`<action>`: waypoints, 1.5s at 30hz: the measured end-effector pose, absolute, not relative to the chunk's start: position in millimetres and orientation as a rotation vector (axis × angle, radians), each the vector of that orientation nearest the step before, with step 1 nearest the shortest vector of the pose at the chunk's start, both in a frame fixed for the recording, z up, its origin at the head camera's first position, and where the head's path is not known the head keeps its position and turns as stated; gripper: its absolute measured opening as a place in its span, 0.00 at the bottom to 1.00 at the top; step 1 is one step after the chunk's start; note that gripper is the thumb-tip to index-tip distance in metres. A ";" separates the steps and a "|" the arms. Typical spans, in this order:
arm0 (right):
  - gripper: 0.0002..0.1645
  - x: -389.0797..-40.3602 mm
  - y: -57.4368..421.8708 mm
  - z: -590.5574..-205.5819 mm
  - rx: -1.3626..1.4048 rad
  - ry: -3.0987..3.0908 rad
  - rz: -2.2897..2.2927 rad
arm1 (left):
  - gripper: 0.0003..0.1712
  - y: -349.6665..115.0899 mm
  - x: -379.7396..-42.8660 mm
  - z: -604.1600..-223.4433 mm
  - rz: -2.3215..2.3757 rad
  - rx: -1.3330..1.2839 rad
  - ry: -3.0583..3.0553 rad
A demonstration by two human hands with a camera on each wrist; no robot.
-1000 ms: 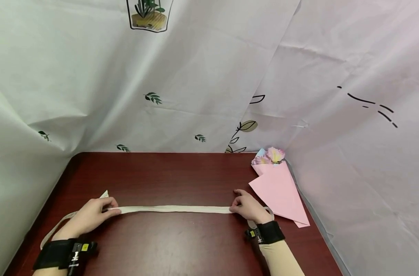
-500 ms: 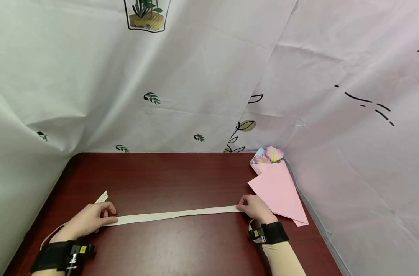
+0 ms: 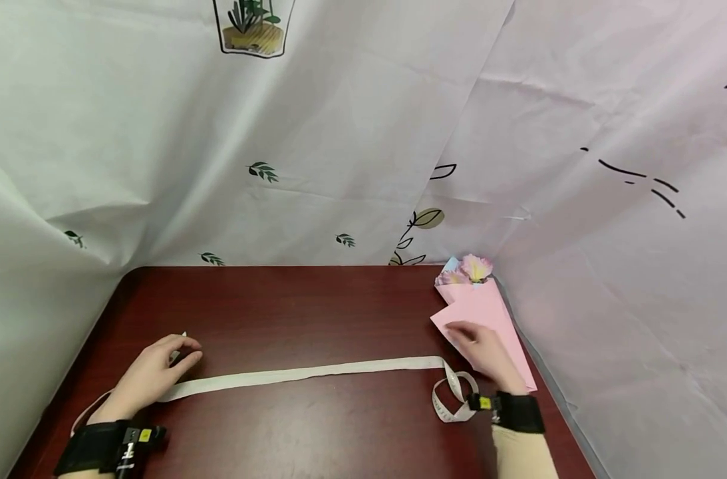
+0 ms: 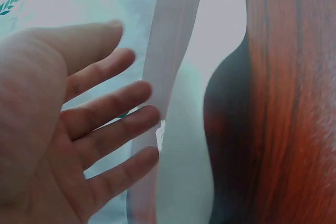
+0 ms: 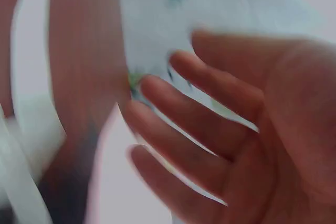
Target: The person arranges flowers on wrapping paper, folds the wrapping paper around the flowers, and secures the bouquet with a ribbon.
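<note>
A long cream-white tape (image 3: 315, 373), like a soft measuring tape, lies stretched across the table. Its right end loops into a loose curl (image 3: 447, 418) with faint printed marks. My left hand (image 3: 150, 374) is over the tape's left part, with fingers spread and the tape passing beneath it. In the left wrist view, nothing sits between the fingers of that hand (image 4: 79, 114). My right hand (image 3: 485, 352) hovers over the pink paper wrap (image 3: 489, 305) of a small bouquet, apart from the tape. The right wrist view shows its fingers (image 5: 184, 103) loosely extended and holding nothing.
The dark red wooden table (image 3: 291, 306) is backed by a pale printed cloth (image 3: 315, 133). Pink and yellow flowers (image 3: 476, 267) stick out of the wrap at the far right corner. Another strand of tape (image 3: 90, 409) runs behind my left wrist.
My right hand has let go of the tape and moved right, over the pink wrap. My left hand has let go of the tape, which now lies slack with its right end curled.
</note>
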State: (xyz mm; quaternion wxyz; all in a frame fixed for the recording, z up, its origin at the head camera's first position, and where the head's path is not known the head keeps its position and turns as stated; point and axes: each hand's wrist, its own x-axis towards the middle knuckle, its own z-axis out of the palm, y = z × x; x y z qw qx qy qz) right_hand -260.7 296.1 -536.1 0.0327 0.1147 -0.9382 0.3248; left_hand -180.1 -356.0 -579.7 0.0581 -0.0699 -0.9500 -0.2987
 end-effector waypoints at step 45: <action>0.47 -281.8 435.7 -566.0 -0.497 -3.115 1.536 | 0.05 -333.7 -184.4 -591.4 -0.991 -0.240 -2.839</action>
